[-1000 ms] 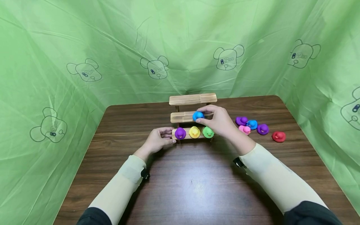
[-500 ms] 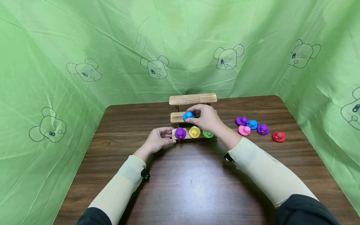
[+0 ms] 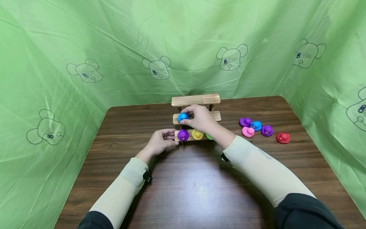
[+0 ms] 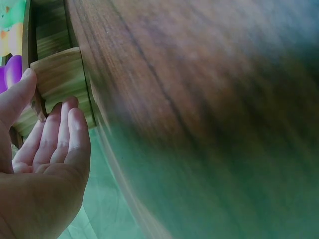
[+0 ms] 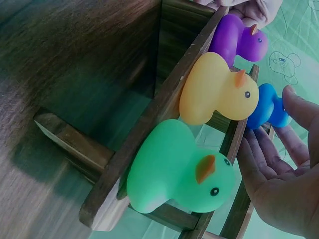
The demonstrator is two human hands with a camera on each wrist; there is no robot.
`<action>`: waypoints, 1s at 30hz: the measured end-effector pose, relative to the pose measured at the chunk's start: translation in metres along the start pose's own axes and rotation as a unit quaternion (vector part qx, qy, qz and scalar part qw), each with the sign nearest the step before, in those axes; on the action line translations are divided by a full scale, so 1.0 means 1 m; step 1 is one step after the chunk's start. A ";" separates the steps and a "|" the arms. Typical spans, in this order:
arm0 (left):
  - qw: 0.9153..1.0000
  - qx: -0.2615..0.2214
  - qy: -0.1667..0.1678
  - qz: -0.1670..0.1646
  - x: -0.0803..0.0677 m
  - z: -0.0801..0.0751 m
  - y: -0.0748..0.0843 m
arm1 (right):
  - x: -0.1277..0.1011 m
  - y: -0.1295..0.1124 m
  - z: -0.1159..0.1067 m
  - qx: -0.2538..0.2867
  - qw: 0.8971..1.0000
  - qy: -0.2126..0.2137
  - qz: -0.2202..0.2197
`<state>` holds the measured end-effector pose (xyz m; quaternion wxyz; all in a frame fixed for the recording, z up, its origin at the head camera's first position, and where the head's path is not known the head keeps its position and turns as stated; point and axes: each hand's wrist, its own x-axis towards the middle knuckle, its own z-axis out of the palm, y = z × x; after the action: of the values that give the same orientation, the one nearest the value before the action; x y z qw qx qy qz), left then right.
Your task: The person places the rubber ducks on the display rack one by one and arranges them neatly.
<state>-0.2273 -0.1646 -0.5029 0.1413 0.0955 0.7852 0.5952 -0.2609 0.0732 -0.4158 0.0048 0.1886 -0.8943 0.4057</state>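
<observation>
1. Left hand [image 3: 160,143] sits low, palm turned inward, fingers mostly straight with the thumb up top.
2. Right hand [image 3: 200,118] is reached further forward, fingers curled in a pinch.
3. Both forearms in cream sleeves, angled inward.

Bright, even light with table [image 3: 200,190] glare; the left wrist view is blurred.
</observation>
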 end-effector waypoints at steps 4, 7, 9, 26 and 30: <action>1.000 -0.006 -0.003 0.001 0.000 0.000 0.000 | 0.003 0.000 0.002 -0.010 1.000 -0.003 0.006; 1.000 -0.008 -0.005 0.000 0.001 -0.001 0.001 | 0.004 -0.001 0.002 -0.015 1.000 -0.003 0.007; 1.000 -0.006 -0.006 0.001 0.000 -0.001 0.001 | 0.005 -0.001 0.002 -0.016 1.000 -0.004 0.006; 1.000 0.003 -0.006 0.009 0.002 -0.002 -0.004 | -0.012 0.000 -0.029 0.006 1.000 -0.001 -0.005; 1.000 -0.005 -0.010 0.003 0.002 -0.001 -0.003 | -0.035 0.012 -0.061 -0.005 0.999 0.045 -0.009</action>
<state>-0.2292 -0.1654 -0.5063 0.1475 0.1034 0.7805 0.5986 -0.2414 0.1361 -0.3888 0.0496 0.1778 -0.8935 0.4093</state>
